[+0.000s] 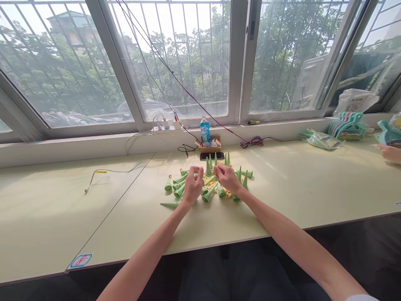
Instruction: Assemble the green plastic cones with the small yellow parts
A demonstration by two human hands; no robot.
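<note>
Green plastic cones (208, 195) lie and stand in a loose pile on the pale table, with small yellow pieces (227, 194) scattered among them. Over the left part of the pile is my left hand (193, 186), its fingers curled together; whatever they hold is too small to make out. My right hand (226, 177) is pinched closed above the middle of the pile, just behind it some upright cones (208, 166). What its fingertips hold is hidden. A gap separates the two hands. One small cone (168, 184) with a yellow piece at its tip stands at the pile's left edge.
Behind the pile are a dark phone (212, 156), a small cardboard box (214, 144) and a blue bottle (205, 131). Cables (252, 142) run along the sill. Plastic-bagged items (322, 140) and teal hangers (351, 125) lie at the right, near another person's hand (390, 153).
</note>
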